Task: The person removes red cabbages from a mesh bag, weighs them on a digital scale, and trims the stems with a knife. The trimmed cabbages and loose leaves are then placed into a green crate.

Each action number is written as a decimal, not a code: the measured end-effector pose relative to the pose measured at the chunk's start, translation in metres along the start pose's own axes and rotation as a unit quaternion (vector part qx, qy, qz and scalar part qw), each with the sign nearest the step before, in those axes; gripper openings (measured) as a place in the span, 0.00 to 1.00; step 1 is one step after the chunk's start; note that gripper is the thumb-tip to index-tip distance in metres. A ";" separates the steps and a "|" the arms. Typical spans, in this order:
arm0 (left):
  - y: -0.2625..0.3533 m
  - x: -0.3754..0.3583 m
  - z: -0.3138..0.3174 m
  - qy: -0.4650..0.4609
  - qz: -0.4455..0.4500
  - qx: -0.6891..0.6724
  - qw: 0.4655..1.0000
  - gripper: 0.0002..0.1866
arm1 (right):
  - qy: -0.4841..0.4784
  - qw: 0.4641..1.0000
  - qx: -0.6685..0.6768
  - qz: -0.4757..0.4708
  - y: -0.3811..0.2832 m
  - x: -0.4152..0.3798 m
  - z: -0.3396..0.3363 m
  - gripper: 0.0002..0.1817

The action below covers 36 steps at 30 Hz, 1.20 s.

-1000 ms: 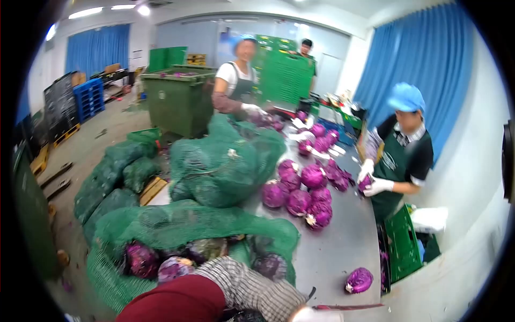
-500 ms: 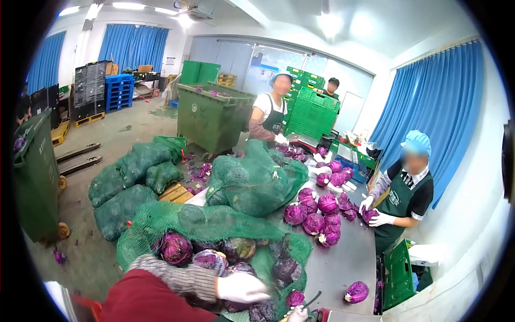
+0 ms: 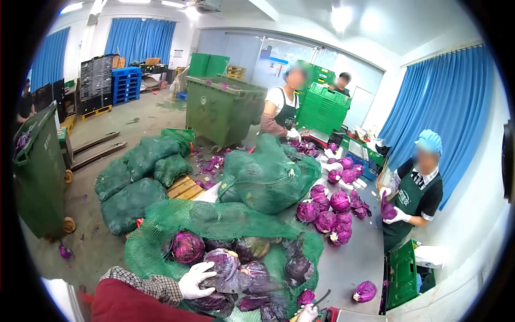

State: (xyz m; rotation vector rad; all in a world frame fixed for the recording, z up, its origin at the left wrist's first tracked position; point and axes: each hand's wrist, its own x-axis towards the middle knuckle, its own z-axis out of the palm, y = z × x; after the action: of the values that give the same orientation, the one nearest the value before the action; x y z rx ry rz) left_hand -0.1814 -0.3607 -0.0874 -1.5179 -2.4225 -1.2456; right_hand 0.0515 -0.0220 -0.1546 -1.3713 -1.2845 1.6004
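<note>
My left hand, in a white glove, has its fingers spread against the side of a purple cabbage in the open green net bag. Other cabbages lie around it, among them a brighter one just above my fingers. At the bottom edge is my gloved right hand, its fingers closed on a thin dark tool whose curved end points up and right. A small cabbage sits just above that hand.
Trimmed cabbages are grouped on the metal table, with one alone near its front. Behind stands a full net bag. Co-workers stand at the far side and right; the right one holds a cabbage. Green bins stand beyond.
My left hand has moved left across the cabbages, and its fingers now rest on one. The view has shifted slightly. The co-worker at right has raised and turned their cabbage.
</note>
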 end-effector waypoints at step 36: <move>-0.109 -0.039 -0.142 0.018 -0.146 0.104 0.984 0.44 | -0.031 0.947 -0.216 -0.237 -0.007 -0.132 0.027 0.12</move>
State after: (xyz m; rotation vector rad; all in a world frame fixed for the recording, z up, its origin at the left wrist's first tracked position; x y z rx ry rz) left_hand -0.2965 -0.5023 -0.0731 -1.1091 -2.7240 -1.0028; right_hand 0.0549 -0.1478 -0.1070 -1.1312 -1.9140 1.0753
